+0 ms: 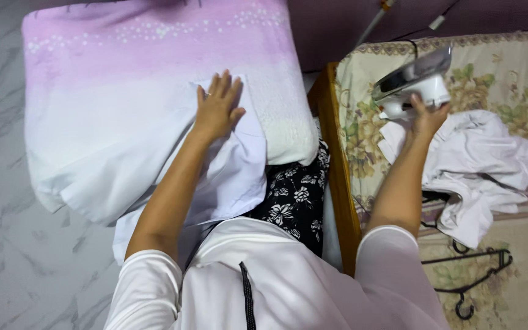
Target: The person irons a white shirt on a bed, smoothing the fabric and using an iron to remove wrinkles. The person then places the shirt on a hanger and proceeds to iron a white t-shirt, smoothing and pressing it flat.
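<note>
My left hand [217, 107] lies flat, fingers spread, on a white garment [233, 165] spread over a padded board with a pink-to-white cover [123, 79]. My right hand [428, 116] grips the handle of a white and silver clothes iron [414, 82], tilted on its heel over the bed with the floral sheet [496, 67]. The iron sits just left of a crumpled pile of white clothes [478, 165].
A wooden bed frame edge [337, 171] runs between the board and the bed. Black wire hangers [472, 275] lie on the sheet at the lower right. A cord [438, 21] trails behind the iron. Marble floor [1, 232] shows at the left.
</note>
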